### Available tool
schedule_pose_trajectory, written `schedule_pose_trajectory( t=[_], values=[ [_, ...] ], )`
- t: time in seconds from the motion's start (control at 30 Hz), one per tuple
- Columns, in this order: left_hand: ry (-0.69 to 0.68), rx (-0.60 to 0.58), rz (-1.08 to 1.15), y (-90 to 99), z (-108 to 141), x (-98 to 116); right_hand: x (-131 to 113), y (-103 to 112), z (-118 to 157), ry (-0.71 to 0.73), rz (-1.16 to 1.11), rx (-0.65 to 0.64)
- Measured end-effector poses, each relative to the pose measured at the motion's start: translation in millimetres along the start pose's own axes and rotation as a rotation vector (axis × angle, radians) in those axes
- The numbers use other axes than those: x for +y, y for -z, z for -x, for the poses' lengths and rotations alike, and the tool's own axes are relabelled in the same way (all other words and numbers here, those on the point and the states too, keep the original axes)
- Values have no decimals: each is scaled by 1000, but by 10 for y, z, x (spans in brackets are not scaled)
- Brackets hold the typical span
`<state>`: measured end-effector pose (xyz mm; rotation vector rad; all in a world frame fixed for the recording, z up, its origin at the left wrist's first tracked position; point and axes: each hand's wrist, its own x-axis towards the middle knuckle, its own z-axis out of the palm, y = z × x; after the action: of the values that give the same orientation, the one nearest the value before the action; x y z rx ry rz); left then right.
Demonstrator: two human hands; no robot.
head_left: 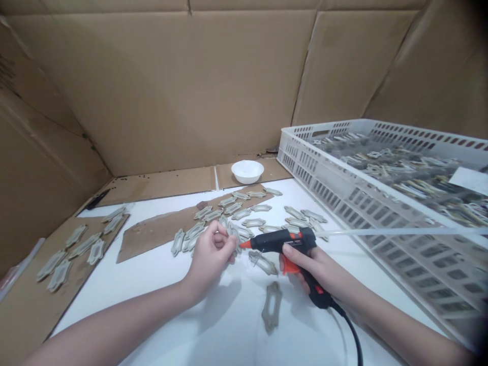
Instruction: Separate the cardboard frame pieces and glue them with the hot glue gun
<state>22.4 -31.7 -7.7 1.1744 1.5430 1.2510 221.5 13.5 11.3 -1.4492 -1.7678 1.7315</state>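
Observation:
My right hand point(305, 264) is wrapped round a black and orange hot glue gun point(272, 240), a finger at its orange trigger. A long glue stick point(396, 231) sticks out of the gun's back end. The orange nozzle points left, close to the fingers of my left hand point(213, 249). Those fingers pinch a small grey frame-shaped piece point(233, 233), partly hidden by the hand and by others behind it. Just below the nozzle lies another frame piece point(263, 263), and a further loose frame piece point(271, 307) rests nearer to me on the white tabletop point(171, 325).
Several like pieces lie on a cardboard strip point(148, 236) and around it, more on cardboard point(26, 295) at left. A white bowl point(247, 173) stands at the back. A white plastic crate point(381, 249) filled with pieces takes up the right. Cardboard walls point(190, 86) surround the table.

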Motion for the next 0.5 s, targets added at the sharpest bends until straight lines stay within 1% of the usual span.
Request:
schedule_pose_trajectory(
  t=[0.13,0.37,0.5],
  values=[
    [-9,7,-7,2,-2,-3,1,-1,-3,36,51,-12],
    [-67,3,-60,6,11,-16,-26,-6,26,79,134,-4],
    [-79,4,-68,6,15,-16,-57,-30,56,109,129,42]
  ],
)
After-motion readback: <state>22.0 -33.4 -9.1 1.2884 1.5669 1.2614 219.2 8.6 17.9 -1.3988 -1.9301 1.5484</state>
